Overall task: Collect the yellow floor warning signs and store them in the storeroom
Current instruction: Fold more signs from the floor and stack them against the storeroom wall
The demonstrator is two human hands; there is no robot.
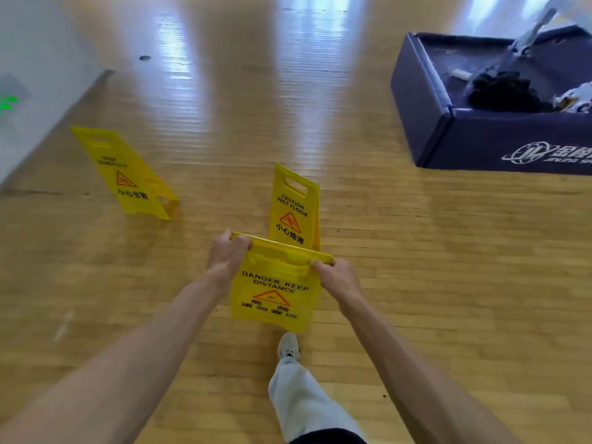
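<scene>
Wooden floor (384, 251): three yellow signs (275, 293), one perhaps lifted.

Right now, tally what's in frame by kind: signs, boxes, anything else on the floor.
Yellow floor warning signs: 3: the DANGER KEEP DISTANCE sign gripped at its top by left hand and right hand, the CAUTION WET FLOOR sign standing, the sign by the wall standing.
Dark blue box: 1, with clutter inside.
Total: 4
</scene>
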